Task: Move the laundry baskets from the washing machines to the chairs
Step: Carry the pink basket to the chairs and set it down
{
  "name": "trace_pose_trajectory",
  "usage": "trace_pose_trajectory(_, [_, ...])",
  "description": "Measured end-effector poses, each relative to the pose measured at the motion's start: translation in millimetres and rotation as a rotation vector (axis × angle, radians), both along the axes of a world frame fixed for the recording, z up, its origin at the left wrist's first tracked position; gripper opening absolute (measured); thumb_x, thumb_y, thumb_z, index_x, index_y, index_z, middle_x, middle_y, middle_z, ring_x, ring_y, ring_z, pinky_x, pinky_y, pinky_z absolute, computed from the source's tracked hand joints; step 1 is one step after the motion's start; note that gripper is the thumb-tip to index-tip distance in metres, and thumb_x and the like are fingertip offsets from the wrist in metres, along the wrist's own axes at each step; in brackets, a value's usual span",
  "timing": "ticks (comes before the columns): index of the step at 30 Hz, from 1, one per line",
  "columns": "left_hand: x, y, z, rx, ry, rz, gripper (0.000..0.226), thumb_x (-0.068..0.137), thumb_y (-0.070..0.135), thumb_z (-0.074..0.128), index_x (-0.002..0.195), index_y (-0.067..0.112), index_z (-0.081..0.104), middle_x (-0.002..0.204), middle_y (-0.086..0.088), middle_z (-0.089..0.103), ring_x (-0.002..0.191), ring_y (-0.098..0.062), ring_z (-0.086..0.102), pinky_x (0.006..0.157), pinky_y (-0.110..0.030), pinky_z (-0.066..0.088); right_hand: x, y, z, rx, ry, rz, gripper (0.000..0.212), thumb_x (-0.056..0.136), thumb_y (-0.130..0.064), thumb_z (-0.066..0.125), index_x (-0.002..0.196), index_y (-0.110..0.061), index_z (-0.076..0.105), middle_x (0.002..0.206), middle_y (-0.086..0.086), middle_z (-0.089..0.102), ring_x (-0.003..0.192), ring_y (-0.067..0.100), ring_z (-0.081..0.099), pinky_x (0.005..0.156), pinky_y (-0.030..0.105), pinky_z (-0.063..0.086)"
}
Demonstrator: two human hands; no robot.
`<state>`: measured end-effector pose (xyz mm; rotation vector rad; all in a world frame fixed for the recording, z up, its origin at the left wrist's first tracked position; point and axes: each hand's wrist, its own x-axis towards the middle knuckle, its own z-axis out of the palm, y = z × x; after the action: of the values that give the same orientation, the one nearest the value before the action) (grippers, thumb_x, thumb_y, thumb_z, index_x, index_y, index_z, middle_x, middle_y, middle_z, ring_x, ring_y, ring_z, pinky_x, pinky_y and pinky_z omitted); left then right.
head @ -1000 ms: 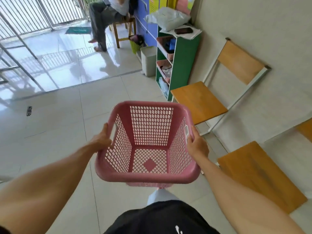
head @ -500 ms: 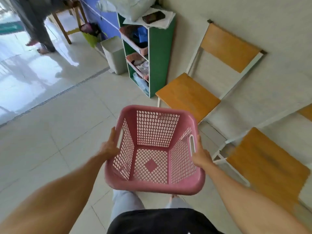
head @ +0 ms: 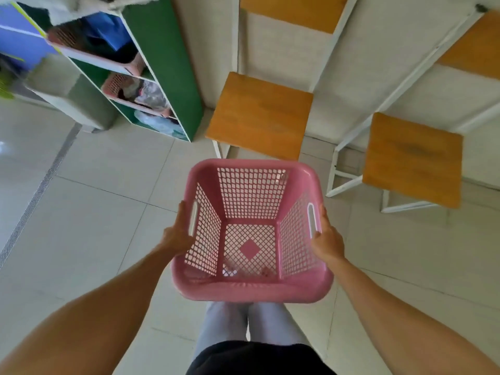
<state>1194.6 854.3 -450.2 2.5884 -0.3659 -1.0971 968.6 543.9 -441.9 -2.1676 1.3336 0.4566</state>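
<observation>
An empty pink laundry basket (head: 251,289) with lattice walls hangs in the air in front of me, over the tiled floor. My left hand (head: 178,234) grips its left side at the handle slot, and my right hand (head: 326,239) grips its right side at the other slot. Straight ahead stands a chair (head: 259,115) with a bare orange wooden seat and white frame; the basket's far rim is just short of its front edge. A second chair (head: 411,158) of the same kind stands to the right.
A green shelf unit (head: 167,66) holding pink baskets and bags stands left of the first chair, against the wall. A grey bin (head: 73,90) sits further left. My legs (head: 251,323) are below the basket. Pale floor tiles stretch to the left.
I have turned right and stepped closer, so the two chairs now face me head-on. The basket stays gripped in both hands and has come near the first chair's seat.
</observation>
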Motion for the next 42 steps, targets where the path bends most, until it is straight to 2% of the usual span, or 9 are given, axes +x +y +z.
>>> trace_pose_trajectory(5, [37.9, -12.1, -54.1, -0.004, -0.067, -0.113, 0.109, 0.088, 0.034, 0.067, 0.150, 0.038, -0.022, 0.153, -0.023, 0.033, 0.088, -0.043, 0.069, 0.066, -0.041, 0.056, 11.8, 7.7, -50.5, 0.024, -0.068, -0.076, 0.071, 0.107, -0.023, 0.037, 0.158, -0.043, -0.007, 0.081, 0.007, 0.055, 0.054, 0.017, 0.059, 0.044, 0.030, 0.055])
trace_pose_trajectory(10, [71.5, -31.0, -138.8, -0.076, -0.143, -0.198, 0.102, 0.092, 0.010, 0.061, 0.154, 0.029, -0.017, 0.127, -0.033, 0.057, 0.061, -0.035, 0.064, 0.053, -0.035, 0.052, 22.7, 14.6, -131.5, -0.066, -0.134, -0.154, 0.076, 0.104, -0.014, 0.042, 0.159, -0.041, -0.003, 0.127, 0.013, 0.057, 0.079, 0.023, 0.067, 0.055, 0.030, 0.055])
trace_pose_trajectory(14, [83.8, -39.8, -195.0, -0.168, -0.204, -0.291, 0.098, 0.092, 0.007, 0.059, 0.154, 0.020, -0.015, 0.102, -0.034, 0.066, 0.058, -0.037, 0.063, 0.057, -0.044, 0.055, 24.8, 11.1, -184.3, -0.111, -0.174, -0.193, 0.075, 0.102, -0.012, 0.044, 0.161, -0.035, 0.005, 0.147, 0.008, 0.050, 0.106, 0.029, 0.066, 0.058, 0.013, 0.039])
trace_pose_trajectory(17, [88.4, -43.2, -228.3, -0.196, -0.242, -0.314, 0.099, 0.091, 0.001, 0.057, 0.153, 0.020, -0.017, 0.089, -0.032, 0.067, 0.058, -0.041, 0.063, 0.056, -0.050, 0.056, 28.4, 8.2, -211.0, -0.104, -0.183, -0.192, 0.076, 0.102, -0.012, 0.047, 0.161, -0.033, 0.005, 0.151, 0.007, 0.047, 0.116, 0.031, 0.062, 0.076, 0.026, 0.048])
trace_pose_trajectory(26, [90.4, -56.5, -242.4, -0.222, -0.317, -0.209, 0.103, 0.085, -0.006, 0.055, 0.155, 0.028, -0.012, 0.069, -0.016, 0.062, 0.041, -0.010, 0.044, 0.041, -0.029, 0.041, 21.4, 7.3, -231.3, -0.119, -0.201, -0.165, 0.083, 0.101, -0.010, 0.051, 0.160, -0.035, -0.001, 0.148, 0.010, 0.047, 0.106, 0.030, 0.067, 0.060, 0.025, 0.044])
trace_pose_trajectory(28, [85.7, -53.8, -243.4, -0.217, -0.283, -0.196, 0.100, 0.089, -0.003, 0.052, 0.154, 0.031, -0.016, 0.071, -0.019, 0.062, 0.043, -0.019, 0.051, 0.042, -0.035, 0.048, 22.7, 4.7, -235.3, -0.117, -0.203, -0.137, 0.083, 0.101, -0.011, 0.051, 0.160, -0.034, -0.002, 0.148, 0.009, 0.046, 0.098, 0.029, 0.068, 0.056, 0.024, 0.044])
trace_pose_trajectory(32, [71.9, -47.0, -248.8, -0.140, -0.193, -0.122, 0.103, 0.093, 0.008, 0.054, 0.148, 0.041, -0.026, 0.089, -0.027, 0.055, 0.065, -0.042, 0.059, 0.063, -0.058, 0.056, 24.4, -5.0, -243.4, -0.103, -0.184, -0.083, 0.085, 0.102, -0.015, 0.051, 0.158, -0.039, -0.008, 0.143, 0.010, 0.050, 0.072, 0.022, 0.065, 0.042, 0.021, 0.042])
trace_pose_trajectory(37, [80.0, -47.9, -249.5, -0.146, -0.196, -0.199, 0.105, 0.093, 0.014, 0.059, 0.149, 0.034, -0.028, 0.097, -0.031, 0.058, 0.069, -0.045, 0.061, 0.065, -0.060, 0.056, 25.6, 0.7, -245.5, -0.097, -0.170, -0.081, 0.087, 0.102, -0.016, 0.048, 0.155, -0.043, -0.014, 0.140, 0.013, 0.049, 0.079, 0.029, 0.069, 0.053, 0.043, 0.059])
trace_pose_trajectory(42, [92.0, -55.1, -206.0, 0.040, -0.123, -0.272, 0.092, 0.095, 0.029, 0.057, 0.153, 0.033, -0.015, 0.114, -0.029, 0.064, 0.080, -0.048, 0.067, 0.070, -0.049, 0.056, 25.2, -14.0, -217.6, 0.031, 0.046, 0.000, 0.089, 0.102, -0.020, 0.050, 0.156, -0.039, -0.018, 0.112, 0.017, 0.061, 0.062, 0.017, 0.056, 0.046, 0.029, 0.040])
